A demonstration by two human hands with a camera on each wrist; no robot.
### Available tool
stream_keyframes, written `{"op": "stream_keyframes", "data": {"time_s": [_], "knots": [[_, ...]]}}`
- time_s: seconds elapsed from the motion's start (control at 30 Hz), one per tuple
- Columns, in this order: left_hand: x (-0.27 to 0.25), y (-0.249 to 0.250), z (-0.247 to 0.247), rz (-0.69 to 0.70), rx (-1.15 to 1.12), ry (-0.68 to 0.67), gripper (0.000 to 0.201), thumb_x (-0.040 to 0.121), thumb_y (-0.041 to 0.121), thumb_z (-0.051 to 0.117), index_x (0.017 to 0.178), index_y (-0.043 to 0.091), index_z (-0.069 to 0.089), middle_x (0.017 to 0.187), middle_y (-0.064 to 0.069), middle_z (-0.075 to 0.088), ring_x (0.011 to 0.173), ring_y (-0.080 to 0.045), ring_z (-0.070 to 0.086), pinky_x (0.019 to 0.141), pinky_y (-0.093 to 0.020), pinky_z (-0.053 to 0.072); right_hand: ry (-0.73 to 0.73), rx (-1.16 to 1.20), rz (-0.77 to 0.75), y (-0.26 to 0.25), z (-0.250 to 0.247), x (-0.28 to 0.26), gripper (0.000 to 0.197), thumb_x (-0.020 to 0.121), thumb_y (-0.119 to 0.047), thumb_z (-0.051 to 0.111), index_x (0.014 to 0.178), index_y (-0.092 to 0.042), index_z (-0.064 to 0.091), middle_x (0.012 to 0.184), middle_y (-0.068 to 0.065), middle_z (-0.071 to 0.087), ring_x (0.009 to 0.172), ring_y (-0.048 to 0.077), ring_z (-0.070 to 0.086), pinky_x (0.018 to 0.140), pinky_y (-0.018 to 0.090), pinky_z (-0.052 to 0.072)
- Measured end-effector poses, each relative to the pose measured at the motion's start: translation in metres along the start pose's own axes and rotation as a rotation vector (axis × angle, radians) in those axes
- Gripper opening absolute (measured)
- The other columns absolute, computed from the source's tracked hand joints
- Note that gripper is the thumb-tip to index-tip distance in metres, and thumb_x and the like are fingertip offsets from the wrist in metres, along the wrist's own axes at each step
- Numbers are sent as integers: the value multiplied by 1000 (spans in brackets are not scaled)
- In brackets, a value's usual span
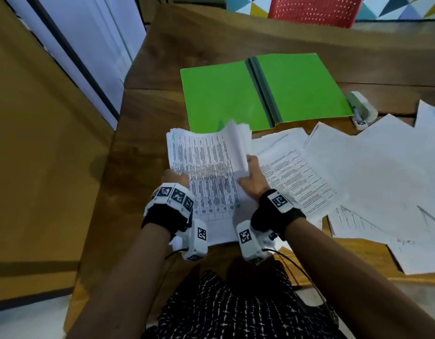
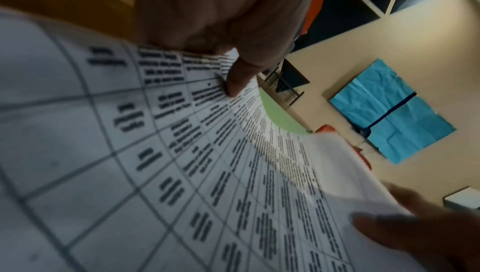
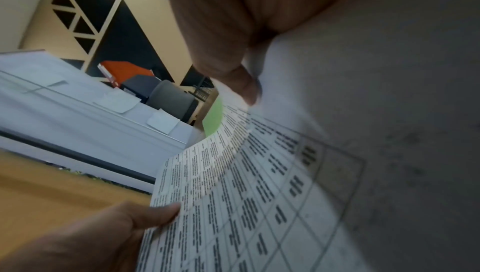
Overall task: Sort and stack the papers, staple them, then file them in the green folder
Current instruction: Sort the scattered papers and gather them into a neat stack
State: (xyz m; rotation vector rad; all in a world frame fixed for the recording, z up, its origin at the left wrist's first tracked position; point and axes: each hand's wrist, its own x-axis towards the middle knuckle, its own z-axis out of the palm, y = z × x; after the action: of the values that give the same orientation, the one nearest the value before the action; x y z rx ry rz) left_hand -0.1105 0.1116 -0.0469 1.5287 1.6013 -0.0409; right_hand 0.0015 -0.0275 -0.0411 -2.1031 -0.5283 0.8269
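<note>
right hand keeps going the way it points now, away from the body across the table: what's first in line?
Probably the green folder, lying open just beyond the held stack of papers that the right hand grips. Height is unclear, so it might pass above the folder.

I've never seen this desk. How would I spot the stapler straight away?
Start at the open green folder lying flat in the middle of the wooden table. Go to its right-hand edge, near the lower corner: the stapler sits there, just above the loose white sheets. It is the only small, chunky, pale grey-green object among flat things.
</note>
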Motion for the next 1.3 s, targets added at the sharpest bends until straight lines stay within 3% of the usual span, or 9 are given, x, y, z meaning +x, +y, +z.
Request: {"op": "stream_keyframes", "data": {"time_s": [0.1, 0.27, 0.4, 0.6, 0.7, 0.8, 0.93, 1.13, 1.3], "knots": [[-9, 6, -11, 106, -252, 61, 52, 93, 17, 51, 140, 3, 35, 146, -16, 42, 132, -34, 43, 110, -45, 38, 143, 143, -17, -9, -10, -11, 58, 82, 10, 46, 131, -12, 22, 109, 27, 62, 95, 41, 62, 90, 53, 51], [-75, 59, -46, 612, -637, 175, 45, 91, 17, 57, 134, 10, 44, 132, -1, 52, 121, -12, 49, 98, -13, 43, 555, 242, -457, -57, -61, -38, 24, 90, 0, 46, 111, -8, 40, 86, -9, 53, 75, -18, 51, 72, -1, 38], [-122, 85, -61, 940, -707, 176, 46, 88, 18, 57, 130, 19, 38, 127, 3, 47, 99, 12, 57, 78, 9, 39, 677, 421, -612, -67, -84, -55, 23, 91, -4, 43, 108, -17, 37, 92, -16, 50, 77, -24, 47, 77, 2, 39], [-108, 78, -29, 701, -675, -142, 50, 78, 15, 71, 122, 0, 51, 112, -2, 68, 104, -4, 65, 78, -8, 48, 613, 569, -390, -37, -74, -65, 52, 82, 1, 55, 123, -20, 30, 105, -12, 52, 80, -14, 56, 83, 10, 46], [-105, 72, -13, 710, -711, -235, 32, 77, 7, 70, 97, 27, 55, 74, 25, 63, 71, 15, 57, 59, 2, 47, 515, 461, -238, -26, -72, -59, 29, 78, -16, 59, 105, -10, 51, 95, 8, 60, 83, 14, 59, 75, 29, 49], [-101, 76, -9, 759, -719, -235, 23, 56, 37, 70, 68, 56, 67, 63, 31, 67, 69, 17, 60, 66, -3, 47, 561, 261, -222, -23, -87, -55, 18, 87, -13, 60, 96, 2, 62, 90, 14, 61, 83, 18, 53, 61, 19, 39], [-81, 81, 13, 700, -424, -173, 13, 75, 29, 72, 82, 18, 68, 78, -9, 70, 77, -26, 64, 69, -20, 48, 716, 134, -245, -20, -126, -51, 22, 89, -9, 55, 96, 10, 63, 82, 9, 53, 78, 17, 49, 55, 19, 26], [-45, 52, 63, 583, 501, -195, 62, 83, 37, 65, 130, 1, 45, 137, -13, 46, 127, -27, 42, 104, -33, 35, 862, 212, 25, 40, -153, -56, 30, 69, -25, 41, 79, 1, 54, 77, 14, 47, 78, 15, 40, 60, 25, 28], [-53, 34, 85, 574, 762, -9, 73, 77, 40, 70, 132, 3, 38, 138, -11, 32, 127, -32, 31, 98, -41, 40, 835, 211, 391, 97, -150, -66, 29, 86, -11, 51, 103, 12, 58, 105, 37, 59, 93, 36, 58, 75, 42, 38]]}}
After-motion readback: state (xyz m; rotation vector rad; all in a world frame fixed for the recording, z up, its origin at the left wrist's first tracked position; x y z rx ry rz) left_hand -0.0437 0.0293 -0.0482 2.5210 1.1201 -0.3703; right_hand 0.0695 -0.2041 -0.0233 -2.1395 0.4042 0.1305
